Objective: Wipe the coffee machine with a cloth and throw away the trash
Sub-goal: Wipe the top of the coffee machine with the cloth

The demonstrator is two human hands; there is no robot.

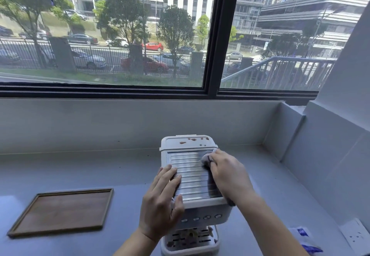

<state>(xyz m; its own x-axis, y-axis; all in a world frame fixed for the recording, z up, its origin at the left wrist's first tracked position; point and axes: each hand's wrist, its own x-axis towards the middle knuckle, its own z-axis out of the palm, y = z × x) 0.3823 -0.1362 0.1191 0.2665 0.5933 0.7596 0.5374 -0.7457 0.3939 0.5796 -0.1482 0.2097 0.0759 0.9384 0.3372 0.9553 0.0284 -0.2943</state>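
Left hand [162, 201] rests flat, fingers straight, at the left edge of the white plastic coffee machine [192, 179]; right hand [228, 173] grips a pale crumpled cloth [207, 155] at its right edge.

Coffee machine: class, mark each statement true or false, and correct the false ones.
1. The right hand holds a cloth on the coffee machine's ribbed top. True.
2. The left hand holds a spray bottle. False: it rests flat on the machine.
3. The wooden tray lies left of the machine. True.
4. The machine's rear rim is spotless. False: brown stains show there.
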